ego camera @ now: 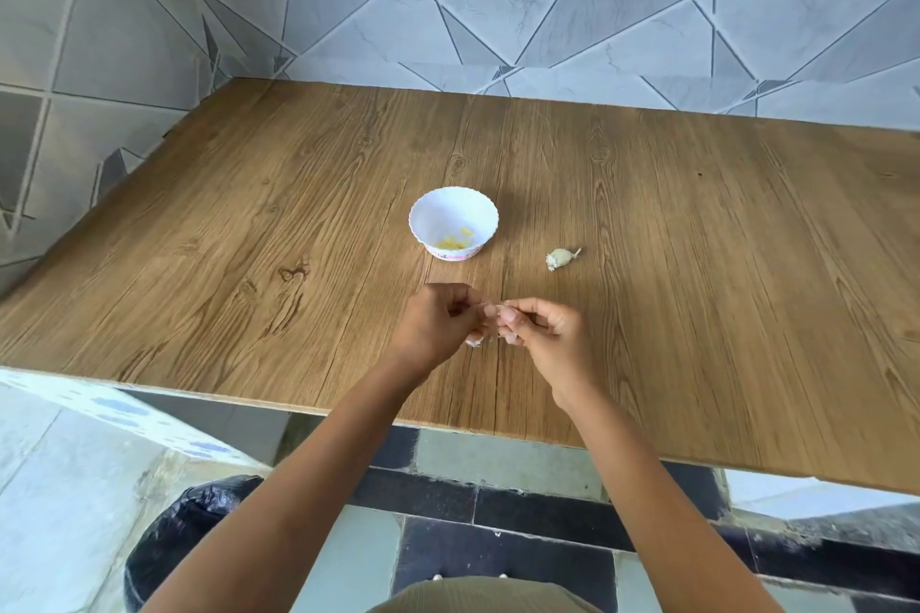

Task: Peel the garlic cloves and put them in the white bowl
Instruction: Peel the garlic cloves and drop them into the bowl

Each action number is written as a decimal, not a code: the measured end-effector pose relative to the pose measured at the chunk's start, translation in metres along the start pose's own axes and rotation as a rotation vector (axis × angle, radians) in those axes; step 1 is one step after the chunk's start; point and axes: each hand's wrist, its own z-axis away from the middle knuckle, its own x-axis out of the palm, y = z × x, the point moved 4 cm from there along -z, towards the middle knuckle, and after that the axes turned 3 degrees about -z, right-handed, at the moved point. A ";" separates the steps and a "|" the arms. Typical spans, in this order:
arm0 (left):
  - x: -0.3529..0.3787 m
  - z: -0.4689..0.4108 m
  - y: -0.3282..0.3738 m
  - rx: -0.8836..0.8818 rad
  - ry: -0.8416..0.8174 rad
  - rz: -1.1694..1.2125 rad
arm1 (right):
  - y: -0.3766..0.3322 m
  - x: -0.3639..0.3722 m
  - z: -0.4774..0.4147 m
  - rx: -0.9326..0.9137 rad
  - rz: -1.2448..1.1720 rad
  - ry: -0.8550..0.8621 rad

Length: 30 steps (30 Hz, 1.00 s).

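Note:
A small white bowl (453, 220) with a scalloped rim stands in the middle of the wooden table (249, 224); a few yellowish peeled cloves lie in its bottom. To its right lies the remaining piece of a garlic bulb (559, 258), still in its skin. Near the table's front edge my left hand (435, 326) and my right hand (545, 339) meet, fingertips pinched together on one small pinkish garlic clove (498, 314). The clove is mostly hidden by my fingers. A scrap of skin (474, 341) shows below my left fingers.
Grey tiled walls close the table at the back and the left. A bin lined with a black bag (194, 533) stands on the floor under the table's front edge, by my left forearm.

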 end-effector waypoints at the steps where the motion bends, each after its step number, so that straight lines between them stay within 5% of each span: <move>1: 0.001 0.000 0.000 0.007 0.005 -0.003 | 0.001 0.000 0.000 -0.012 0.028 0.008; 6: 0.004 -0.001 -0.006 -0.142 -0.120 0.131 | 0.006 -0.003 0.006 0.011 0.039 -0.031; 9: 0.009 -0.001 -0.011 -0.218 -0.088 0.162 | 0.010 -0.002 0.006 -0.071 0.260 0.041; 13: 0.012 0.002 -0.006 0.072 0.234 -0.391 | 0.009 0.004 0.007 -0.229 0.444 0.212; 18: 0.016 0.012 0.000 0.337 0.400 -0.595 | 0.010 0.006 0.007 -0.236 0.457 0.271; 26: 0.009 0.008 -0.002 0.086 0.291 -0.388 | 0.000 0.011 0.015 -0.739 0.901 0.231; 30: 0.006 0.006 -0.008 -0.132 0.155 0.117 | 0.000 0.011 0.017 -0.793 0.868 0.113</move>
